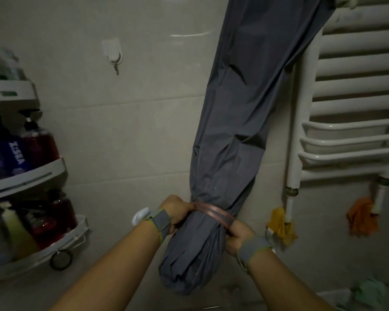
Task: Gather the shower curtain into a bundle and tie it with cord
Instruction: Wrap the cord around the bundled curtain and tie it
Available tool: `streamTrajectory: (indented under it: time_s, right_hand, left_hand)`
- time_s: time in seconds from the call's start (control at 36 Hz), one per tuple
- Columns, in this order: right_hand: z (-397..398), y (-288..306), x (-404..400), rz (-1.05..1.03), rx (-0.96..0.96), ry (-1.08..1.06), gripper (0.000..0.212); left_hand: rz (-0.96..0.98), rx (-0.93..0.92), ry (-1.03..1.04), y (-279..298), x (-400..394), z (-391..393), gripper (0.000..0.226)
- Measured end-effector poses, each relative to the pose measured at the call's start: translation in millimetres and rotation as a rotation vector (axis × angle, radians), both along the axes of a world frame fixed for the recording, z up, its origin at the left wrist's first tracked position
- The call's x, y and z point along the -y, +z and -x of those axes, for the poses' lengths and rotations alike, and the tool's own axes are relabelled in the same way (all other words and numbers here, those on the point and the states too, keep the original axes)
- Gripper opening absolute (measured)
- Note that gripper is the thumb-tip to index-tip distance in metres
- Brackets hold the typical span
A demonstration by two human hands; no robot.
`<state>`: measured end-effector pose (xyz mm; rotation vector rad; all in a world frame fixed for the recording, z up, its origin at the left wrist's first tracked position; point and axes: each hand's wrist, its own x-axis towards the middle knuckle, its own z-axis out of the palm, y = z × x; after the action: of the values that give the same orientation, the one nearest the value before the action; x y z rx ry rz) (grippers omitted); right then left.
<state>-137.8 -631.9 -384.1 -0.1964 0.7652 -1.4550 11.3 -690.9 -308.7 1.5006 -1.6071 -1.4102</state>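
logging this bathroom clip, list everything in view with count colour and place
curtain: one, grey, hanging bundled beside the radiator
band: one, pinkish, wrapped round the curtain's lower part
radiator: one, white, wall at right
wall hook: one, whitish with metal hook, tiles upper left
small hook: one, white, wall beside the left wrist
corner shelf: one, white, three tiers showing, far left
bottles: several, red, dark blue, yellowish, on the shelf tiers
rags: two, yellow and orange, on the pipes under the radiator
cloth: one, pale green, bottom right
wristbands: two, grey, one per wrist
left hand: grips the band at the curtain's left
right hand: grips the band at its right
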Motion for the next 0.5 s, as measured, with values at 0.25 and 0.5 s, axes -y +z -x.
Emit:
streamTrajectory:
  time_s: [0.25, 0.5]
  right_hand:
    - [2, 2, -3, -0.135, -0.010, -0.007, 0.041]
    - [10, -13, -13, -0.100, -0.282, 0.042, 0.034]
  left_hand:
    - [-0.232, -0.122, -0.051, -17, 10, 7, 0.015]
    - [-0.194, -0.062, -0.319, -35, 6, 14, 0.025]
